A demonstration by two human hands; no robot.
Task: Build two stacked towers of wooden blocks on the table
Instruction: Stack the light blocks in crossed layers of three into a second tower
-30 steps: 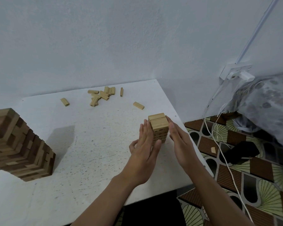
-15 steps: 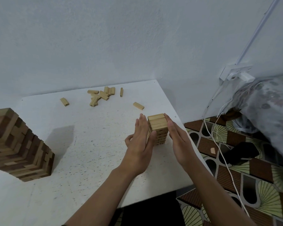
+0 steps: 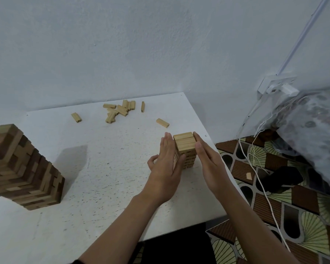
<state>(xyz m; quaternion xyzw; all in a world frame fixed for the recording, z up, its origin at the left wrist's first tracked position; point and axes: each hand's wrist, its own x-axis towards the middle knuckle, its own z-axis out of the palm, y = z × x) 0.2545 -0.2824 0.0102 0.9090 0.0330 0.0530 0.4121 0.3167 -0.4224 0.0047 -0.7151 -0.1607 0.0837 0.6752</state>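
While the white speckled table (image 3: 103, 168) is carrying it all, the big tower of dark and light wooden blocks (image 3: 21, 168) is standing at its left side. The left hand (image 3: 166, 168) and right hand (image 3: 208, 164) are pressing flat, fingers straight and together, against opposite sides of the small pale wooden block tower (image 3: 185, 147) near the right edge. Loose pale wooden blocks (image 3: 120, 110) are lying scattered by the far wall.
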